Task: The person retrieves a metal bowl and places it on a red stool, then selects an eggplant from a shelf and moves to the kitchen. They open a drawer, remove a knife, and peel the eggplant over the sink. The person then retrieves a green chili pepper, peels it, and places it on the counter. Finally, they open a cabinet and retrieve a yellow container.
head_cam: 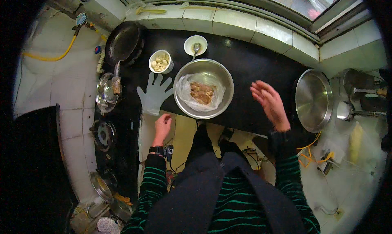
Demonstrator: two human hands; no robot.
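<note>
My left hand [163, 125] hovers by the counter's front edge, fingers curled, with nothing visible in it. Just beyond it a pale disposable glove [154, 93] lies spread flat, its cuff at the counter edge. Right of the glove, a stainless steel mixing bowl [228, 87] contains an open clear plastic bag [185, 94] with pieces of raw meat [201, 93] inside. My right hand [269, 103] is raised over the counter to the right of that bowl, empty, fingers extended and close together. Behind the glove stands a white cup [165, 71] of peeled garlic cloves [160, 62].
A small white bowl [187, 46] with a metal spoon [196, 47] stands behind the mixing bowl. A frying pan [124, 44] leans at the back left, near gas burners [105, 136]. At far right is a large steel basin [314, 100]. A tiled window sill [234, 21] bounds the back.
</note>
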